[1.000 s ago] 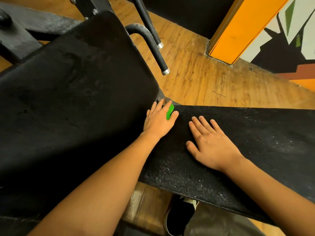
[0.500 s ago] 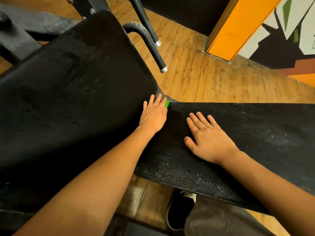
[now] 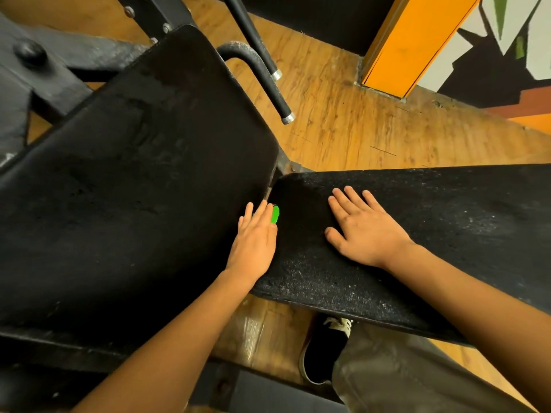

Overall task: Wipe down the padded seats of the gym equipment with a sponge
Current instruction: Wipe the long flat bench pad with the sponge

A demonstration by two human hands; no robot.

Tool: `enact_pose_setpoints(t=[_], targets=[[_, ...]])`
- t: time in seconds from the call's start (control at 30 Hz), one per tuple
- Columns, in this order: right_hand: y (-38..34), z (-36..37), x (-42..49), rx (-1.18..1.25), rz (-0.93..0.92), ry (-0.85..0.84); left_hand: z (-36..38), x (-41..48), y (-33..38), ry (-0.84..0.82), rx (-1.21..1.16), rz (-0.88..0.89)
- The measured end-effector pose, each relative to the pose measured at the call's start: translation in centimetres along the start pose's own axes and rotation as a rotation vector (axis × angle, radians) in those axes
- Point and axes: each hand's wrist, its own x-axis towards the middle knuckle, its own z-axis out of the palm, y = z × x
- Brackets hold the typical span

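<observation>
Between two seats (image 3: 134,204) (image 3: 447,234), one sponge (image 3: 274,214).

A green sponge (image 3: 275,214) shows only as a thin sliver under the fingers of the left hand (image 3: 253,242), at the seam between two black padded seats. The wide pad (image 3: 134,189) spreads toward 9 o'clock. The narrow pad (image 3: 447,234), speckled with pale dust, runs toward 3 o'clock.

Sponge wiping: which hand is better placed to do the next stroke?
Left. The left hand has the green sponge under its fingers at the seat edge; the right hand lies flat, empty.
</observation>
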Motion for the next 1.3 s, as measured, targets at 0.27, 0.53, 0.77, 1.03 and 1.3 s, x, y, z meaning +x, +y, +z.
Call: enact_pose_setpoints(t=[0.27, 0.53, 0.77, 1.03, 1.3], targets=[[0.0, 0.2, 0.1, -0.008, -0.012, 0.011, 0.6, -5.2, 1.0, 0.067, -0.02, -0.086], [0.1, 0.4, 0.2, -0.013, -0.013, 0.026, 0.8, -2.0, 1.0, 0.073, -0.025, -0.116], [0.1, 0.6, 0.4, -0.009, -0.014, 0.034, 1.1, 5.3, 2.4, 0.047, 0.054, -0.108], [0.1, 0.9, 0.8, -0.013, -0.021, 0.045, 0.9, 12.7, 3.2, -0.027, 0.123, -0.041], [-0.1, 0.6, 0.7, -0.02, -0.015, 0.017, 0.9, 9.3, 3.3, -0.04, 0.118, -0.005]])
